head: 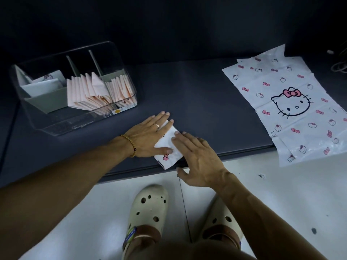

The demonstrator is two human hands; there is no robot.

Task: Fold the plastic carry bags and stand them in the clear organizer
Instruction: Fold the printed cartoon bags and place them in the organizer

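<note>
I see both hands flat on the small folded white plastic carry bag with pink bows (169, 147) at the near edge of the dark grey table (197, 102). My left hand (148, 136) and right hand (197, 156) press it with straight fingers, each grip spread, pinching nothing. The film looks light, slippery and springy; I judge I should pinch the creased edge firmly before standing it in the clear plastic organizer (120, 117), left.

My cream clogs (148, 209) stand on the pale floor (281, 203) below the dark table (197, 94). A cable (339, 66) lies at the table's far right edge. A bead bracelet (129, 144) circles my wrist.
</note>
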